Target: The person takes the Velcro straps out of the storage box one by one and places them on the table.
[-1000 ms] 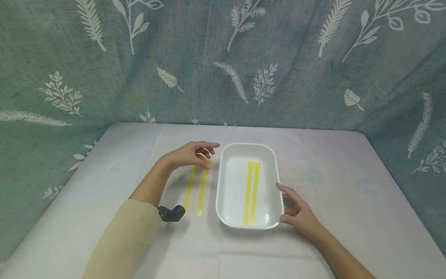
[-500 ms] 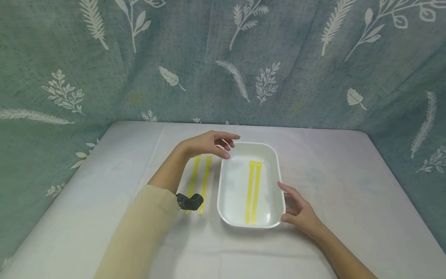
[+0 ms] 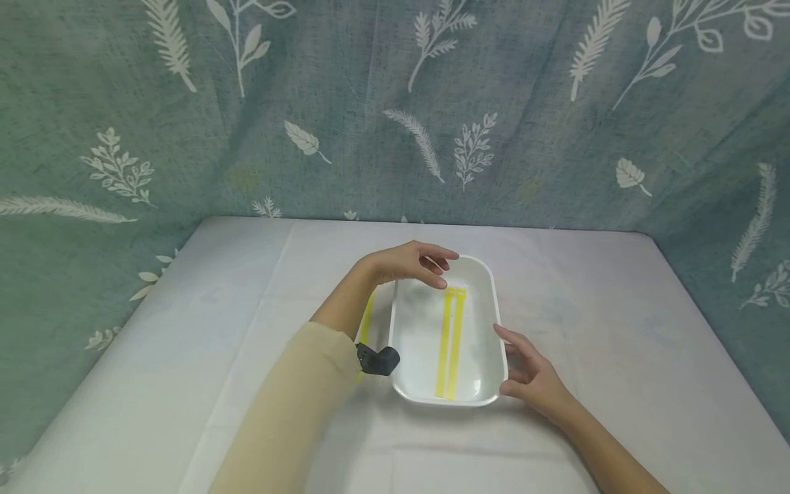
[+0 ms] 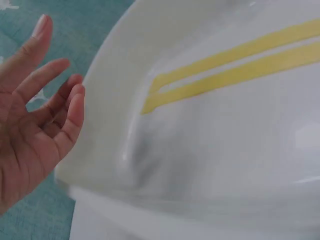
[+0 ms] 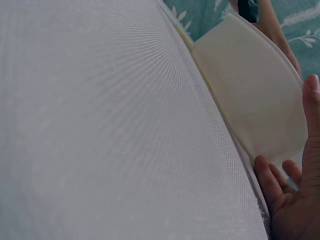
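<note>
A white rectangular tray stands on the table, with two yellow straps lying side by side inside, slotted heads toward the far end. My left hand hovers over the tray's far left part, fingers loosely bent and holding nothing; its thumb tip overlaps the strap heads in the head view. In the left wrist view, the hand appears beside the tray's end wall, palm showing. My right hand rests against the tray's right side, thumb and fingers spread apart. Its fingertips touch the outer wall in the right wrist view.
Left of the tray, another yellow strap shows on the white tablecloth, largely hidden by my left forearm. A black wrist camera sits on that arm's sleeve. A green leaf-patterned curtain hangs behind the table.
My left hand has moved right, from above the straps beside the tray to over the tray. The forearm now covers most of those outer straps. My right hand stays at the tray's side.
</note>
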The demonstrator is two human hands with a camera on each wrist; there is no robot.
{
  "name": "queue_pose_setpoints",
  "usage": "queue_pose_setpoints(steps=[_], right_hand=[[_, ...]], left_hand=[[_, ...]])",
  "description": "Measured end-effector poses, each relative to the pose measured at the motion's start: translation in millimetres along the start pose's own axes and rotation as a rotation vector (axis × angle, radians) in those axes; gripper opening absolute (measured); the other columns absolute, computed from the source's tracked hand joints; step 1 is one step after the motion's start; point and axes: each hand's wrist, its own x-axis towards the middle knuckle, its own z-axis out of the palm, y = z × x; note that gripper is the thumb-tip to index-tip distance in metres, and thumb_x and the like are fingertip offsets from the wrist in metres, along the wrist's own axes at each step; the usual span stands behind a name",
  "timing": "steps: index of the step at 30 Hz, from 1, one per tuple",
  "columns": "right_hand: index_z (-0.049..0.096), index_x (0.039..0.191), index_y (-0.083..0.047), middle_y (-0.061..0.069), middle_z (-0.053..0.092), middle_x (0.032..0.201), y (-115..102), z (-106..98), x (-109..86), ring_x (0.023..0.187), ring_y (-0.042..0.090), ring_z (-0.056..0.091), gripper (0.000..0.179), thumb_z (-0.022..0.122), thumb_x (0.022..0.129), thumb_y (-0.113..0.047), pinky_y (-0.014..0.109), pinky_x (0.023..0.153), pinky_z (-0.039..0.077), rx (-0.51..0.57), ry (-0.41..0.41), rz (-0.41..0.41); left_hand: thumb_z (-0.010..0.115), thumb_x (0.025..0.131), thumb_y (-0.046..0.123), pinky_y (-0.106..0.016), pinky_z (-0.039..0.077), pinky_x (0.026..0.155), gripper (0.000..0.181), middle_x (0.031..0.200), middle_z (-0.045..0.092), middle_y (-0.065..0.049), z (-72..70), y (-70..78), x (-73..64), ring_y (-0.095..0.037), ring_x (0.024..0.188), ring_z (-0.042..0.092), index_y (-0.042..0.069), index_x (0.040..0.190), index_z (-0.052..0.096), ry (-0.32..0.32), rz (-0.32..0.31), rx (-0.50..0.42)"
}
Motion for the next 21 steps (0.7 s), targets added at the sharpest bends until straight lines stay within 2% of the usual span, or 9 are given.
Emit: queue_pose_setpoints(steps=[4,9,15,18,21], right_hand=[[0.028,0.147,-0.003,0.005,0.045,0.136,0.1,-0.1,-0.2,0.108,0.016,0.06,0.078,0.072,0.083,-0.01,0.04,0.072,0.057,0.008,-0.003,-0.011],[0.029,0.147,-0.004,0.006,0.045,0.135,-0.2,0.3,0.0,0.107,0.015,0.061,0.078,0.073,0.082,-0.01,0.04,0.072,0.057,-0.003,0.006,-0.002],[0.03,0.147,-0.005,0.01,0.049,0.13,-1.1,0.8,-0.1,0.1,0.019,0.065,0.078,0.073,0.082,-0.007,0.039,0.072,0.057,-0.014,0.019,0.027],[0.03,0.147,-0.006,0.02,0.047,0.13,-1.3,1.1,0.0,0.099,0.022,0.066,0.078,0.073,0.081,-0.006,0.04,0.072,0.057,-0.012,0.019,0.039],[0.03,0.147,-0.007,0.033,0.043,0.128,-1.6,1.5,-0.1,0.095,0.024,0.067,0.078,0.073,0.082,-0.009,0.04,0.071,0.057,-0.001,0.018,0.052]], left_hand=[[0.073,0.083,0.02,-0.032,0.041,0.101,0.065,0.135,0.049,-0.013,10.3,-5.8,9.4,-0.018,0.12,0.047,0.015,0.142,0.046,-0.001,-0.037,0.0],[0.072,0.083,0.02,-0.032,0.041,0.1,0.062,0.132,0.052,-0.014,21.0,-10.6,19.5,-0.019,0.12,0.049,0.013,0.14,0.047,0.023,-0.035,-0.013],[0.078,0.078,0.02,-0.027,0.049,0.087,0.06,0.118,0.062,-0.008,34.4,-11.8,31.3,-0.014,0.103,0.057,0.013,0.133,0.054,0.131,-0.103,0.015],[0.08,0.074,0.01,-0.024,0.052,0.075,0.059,0.107,0.064,-0.009,42.6,-12.1,37.6,-0.014,0.088,0.059,0.007,0.129,0.057,0.218,-0.129,-0.009],[0.081,0.069,0.001,-0.02,0.048,0.068,0.06,0.096,0.062,-0.008,51.3,-15.5,44.1,-0.013,0.081,0.054,0.003,0.125,0.059,0.283,-0.137,0.012]])
